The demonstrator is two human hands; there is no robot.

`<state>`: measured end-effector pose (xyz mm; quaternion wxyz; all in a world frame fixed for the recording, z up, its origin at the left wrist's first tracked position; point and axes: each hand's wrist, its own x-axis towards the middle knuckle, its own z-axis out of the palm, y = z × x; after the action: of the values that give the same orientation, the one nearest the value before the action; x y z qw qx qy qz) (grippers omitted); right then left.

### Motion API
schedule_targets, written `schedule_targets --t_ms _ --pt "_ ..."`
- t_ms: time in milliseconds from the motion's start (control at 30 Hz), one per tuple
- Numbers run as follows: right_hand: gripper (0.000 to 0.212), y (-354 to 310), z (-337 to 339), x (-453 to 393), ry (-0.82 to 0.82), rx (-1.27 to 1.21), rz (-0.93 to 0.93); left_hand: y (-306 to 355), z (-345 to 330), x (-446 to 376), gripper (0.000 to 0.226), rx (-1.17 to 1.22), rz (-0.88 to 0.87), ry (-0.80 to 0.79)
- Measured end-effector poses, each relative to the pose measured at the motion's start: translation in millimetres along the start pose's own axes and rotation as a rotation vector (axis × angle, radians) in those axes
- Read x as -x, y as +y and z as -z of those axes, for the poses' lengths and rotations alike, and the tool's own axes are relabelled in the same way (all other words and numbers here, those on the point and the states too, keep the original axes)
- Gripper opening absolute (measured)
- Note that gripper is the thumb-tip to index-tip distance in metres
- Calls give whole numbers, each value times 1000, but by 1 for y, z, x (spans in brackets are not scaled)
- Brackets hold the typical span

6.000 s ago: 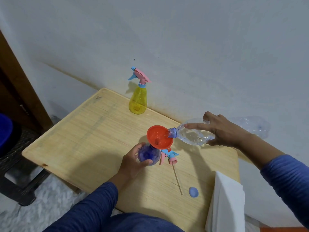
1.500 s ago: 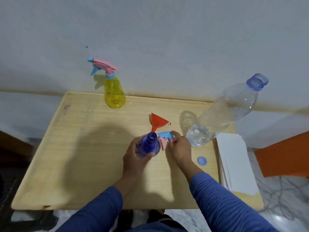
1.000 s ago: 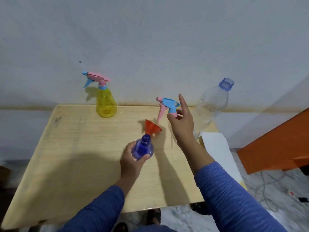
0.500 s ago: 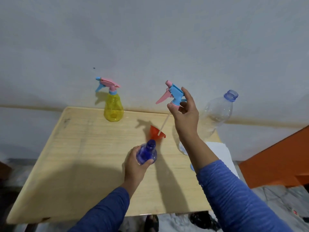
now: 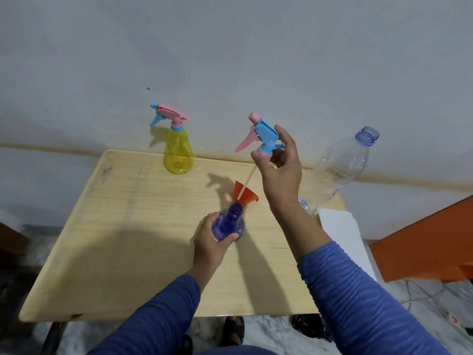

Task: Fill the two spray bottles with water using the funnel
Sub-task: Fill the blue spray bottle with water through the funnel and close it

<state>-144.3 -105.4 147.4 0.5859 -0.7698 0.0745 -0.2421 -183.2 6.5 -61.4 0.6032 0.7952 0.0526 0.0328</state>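
While you work at the wooden table [image 5: 122, 226], the scene reads as follows.
Blue spray bottle [image 5: 227, 225]: translucent, neck open and uncapped, standing on the table near its middle — your left hand [image 5: 210, 242] is wrapped round its body.
Spray head [image 5: 261, 135]: blue body, pink trigger and nozzle, held up in the air by your right hand [image 5: 280, 170], fingers pinched at its collar.
Dip tube [image 5: 246, 184]: thin and pale, slanting down from the head; its tip sits just above the blue bottle's mouth.
Funnel [image 5: 244, 192]: orange, lying on the table just behind the blue bottle.
Yellow spray bottle [image 5: 178, 156]: capped with a pink-and-blue head, at the far edge by the wall.
Water bottle [image 5: 337, 170]: clear plastic, uncapped, upright at the right edge — your right forearm hides part of its base.
White paper [image 5: 343, 239]: beside it, at the right.
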Motion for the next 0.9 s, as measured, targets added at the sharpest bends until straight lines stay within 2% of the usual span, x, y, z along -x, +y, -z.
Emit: schedule_targets --t_ms 167,667,900 --pt "57 6 -2 7 -37 20 -7 0 1 0 69 -9 -26 -9" --pt "49 89 -8 65 -250 29 -110 5 3 1 71 -1 -21 -32" --pt "50 97 0 61 -432 77 -79 7 4 2 68 -7 16 -33"
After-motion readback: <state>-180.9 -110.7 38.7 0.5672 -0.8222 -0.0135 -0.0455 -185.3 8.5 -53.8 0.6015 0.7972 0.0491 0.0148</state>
